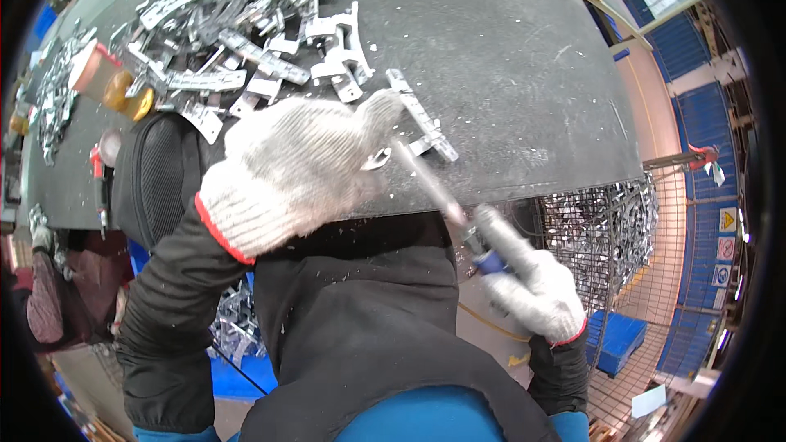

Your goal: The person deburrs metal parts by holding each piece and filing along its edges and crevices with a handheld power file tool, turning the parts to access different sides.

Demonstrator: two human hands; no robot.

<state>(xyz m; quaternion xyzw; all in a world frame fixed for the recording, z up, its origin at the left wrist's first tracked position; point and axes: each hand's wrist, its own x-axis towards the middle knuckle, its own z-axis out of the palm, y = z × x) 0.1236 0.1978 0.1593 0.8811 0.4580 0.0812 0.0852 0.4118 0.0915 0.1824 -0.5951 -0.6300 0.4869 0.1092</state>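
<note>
Silver-grey metal forms the narrow, slotted bracket [422, 118] that lies slantwise near the front edge of the dark grey tabletop [516, 74], between two and three o'clock from the left hand [286, 168] and at eleven o'clock from the right hand [536, 288]. Both hands wear off-white knitted gloves with red cuff edges. On the left, the thumb reaches toward the bracket and the fingers curl below it, partly closed; a short side tab of the bracket points into the gap between them, though whether they pinch it I cannot tell. The right hand is closed around the blue-and-grey handle of a long, straight-shafted metal tool [427, 182], blurred, whose tip points to eleven o'clock and ends just beside the bracket's tab.

A large heap of silvery metal brackets [246, 29] spreads at twelve o'clock from the left hand, with a pinkish-orange cup [90, 67] at ten o'clock. At one o'clock from the right hand stands a wire-mesh cage [606, 274] holding shiny metal pieces; a blue box [616, 344] sits at four o'clock.
</note>
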